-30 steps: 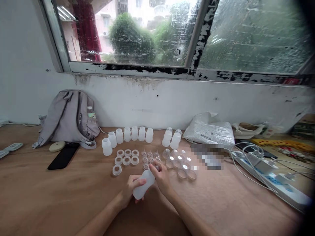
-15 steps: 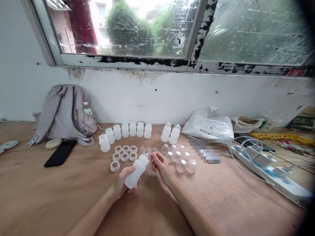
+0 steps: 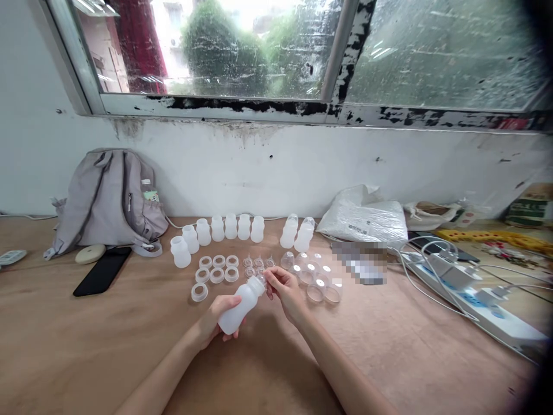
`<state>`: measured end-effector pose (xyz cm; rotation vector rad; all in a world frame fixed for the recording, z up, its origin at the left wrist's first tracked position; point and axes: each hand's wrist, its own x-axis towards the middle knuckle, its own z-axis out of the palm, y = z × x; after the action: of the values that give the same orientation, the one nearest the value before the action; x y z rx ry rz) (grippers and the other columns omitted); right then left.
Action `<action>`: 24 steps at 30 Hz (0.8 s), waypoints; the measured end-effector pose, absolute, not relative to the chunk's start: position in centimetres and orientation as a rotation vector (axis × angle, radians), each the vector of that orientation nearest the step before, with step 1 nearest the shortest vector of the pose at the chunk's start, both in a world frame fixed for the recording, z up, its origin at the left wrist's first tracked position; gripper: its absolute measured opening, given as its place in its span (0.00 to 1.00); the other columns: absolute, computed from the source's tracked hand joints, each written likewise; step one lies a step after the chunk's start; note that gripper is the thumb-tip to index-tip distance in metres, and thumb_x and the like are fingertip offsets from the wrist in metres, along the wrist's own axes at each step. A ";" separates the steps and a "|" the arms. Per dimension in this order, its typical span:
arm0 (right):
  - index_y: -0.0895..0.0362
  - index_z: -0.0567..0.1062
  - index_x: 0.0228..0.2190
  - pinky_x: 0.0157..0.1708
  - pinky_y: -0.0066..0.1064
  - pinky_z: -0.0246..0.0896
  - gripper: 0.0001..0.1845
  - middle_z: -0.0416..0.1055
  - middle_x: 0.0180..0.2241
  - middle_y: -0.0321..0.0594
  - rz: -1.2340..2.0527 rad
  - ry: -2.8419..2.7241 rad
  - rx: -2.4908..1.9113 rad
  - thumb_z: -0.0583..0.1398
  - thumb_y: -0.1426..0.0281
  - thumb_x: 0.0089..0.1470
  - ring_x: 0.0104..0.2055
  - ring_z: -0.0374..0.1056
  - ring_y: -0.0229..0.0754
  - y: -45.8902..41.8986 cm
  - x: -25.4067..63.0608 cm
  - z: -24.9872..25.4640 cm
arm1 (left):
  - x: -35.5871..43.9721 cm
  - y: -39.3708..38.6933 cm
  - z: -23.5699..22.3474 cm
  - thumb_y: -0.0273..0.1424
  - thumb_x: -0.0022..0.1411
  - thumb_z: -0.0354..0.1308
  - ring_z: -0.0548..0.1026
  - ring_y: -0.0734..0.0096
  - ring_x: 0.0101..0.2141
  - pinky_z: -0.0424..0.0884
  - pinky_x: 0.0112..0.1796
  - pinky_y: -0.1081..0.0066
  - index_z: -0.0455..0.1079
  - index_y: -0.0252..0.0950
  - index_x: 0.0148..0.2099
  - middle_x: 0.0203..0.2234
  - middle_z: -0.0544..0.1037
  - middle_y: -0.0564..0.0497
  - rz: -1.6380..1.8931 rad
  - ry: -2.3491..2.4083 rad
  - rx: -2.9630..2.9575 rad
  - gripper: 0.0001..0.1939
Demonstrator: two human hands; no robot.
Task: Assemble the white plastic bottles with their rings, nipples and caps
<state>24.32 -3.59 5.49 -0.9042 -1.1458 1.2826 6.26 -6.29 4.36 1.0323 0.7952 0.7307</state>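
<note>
My left hand [image 3: 212,324] is wrapped round the base of a white translucent bottle [image 3: 242,303], tilted with its neck up and to the right. My right hand [image 3: 285,288] pinches a small clear part at the bottle's neck [image 3: 260,280]. Just behind the hands lie several white rings [image 3: 217,275], several small clear nipples [image 3: 258,263] and several clear dome caps [image 3: 317,282]. A row of empty white bottles [image 3: 217,229] stands further back, with two capped bottles [image 3: 298,234] to its right.
A grey backpack [image 3: 108,199] leans on the wall at left, with a black phone [image 3: 102,279] and a round disc [image 3: 90,253] in front. A white plastic bag [image 3: 365,222], a power strip [image 3: 470,300] and cables lie at right. The wooden table [image 3: 86,346] runs to the wall.
The bottle has swung more upright and shifted slightly left. My right hand came off its neck half a second ago and is back at the neck now.
</note>
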 end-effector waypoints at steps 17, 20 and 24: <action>0.57 0.73 0.28 0.18 0.25 0.52 0.11 0.61 0.19 0.33 1.153 -1.190 -0.943 0.59 0.62 0.45 0.19 0.54 0.31 -3.1 25.4 5.4 | 6.7 -5.7 4.3 0.41 0.55 0.50 0.72 0.66 0.36 0.67 0.31 0.73 0.60 0.34 0.49 0.40 0.72 0.46 1.298 0.921 0.876 0.23; 0.58 0.73 0.27 0.18 0.25 0.52 0.12 0.65 0.21 0.35 1.108 -1.408 -1.038 0.59 0.61 0.44 0.19 0.56 0.32 -3.6 24.4 4.9 | 6.5 -5.4 4.5 0.40 0.53 0.53 0.68 0.64 0.44 0.66 0.38 0.72 0.62 0.34 0.49 0.44 0.70 0.47 1.435 1.010 1.007 0.22; 0.58 0.74 0.25 0.23 0.26 0.55 0.11 0.69 0.23 0.37 0.952 -1.751 -1.072 0.58 0.63 0.46 0.23 0.59 0.34 -4.2 23.3 4.2 | 6.4 -5.1 4.1 0.39 0.52 0.55 0.67 0.63 0.46 0.65 0.42 0.70 0.59 0.35 0.48 0.44 0.69 0.46 1.516 1.090 1.116 0.23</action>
<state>23.35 -4.19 4.21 -1.0718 -1.7512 0.9523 6.41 -5.08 4.09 1.1161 1.0897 1.5160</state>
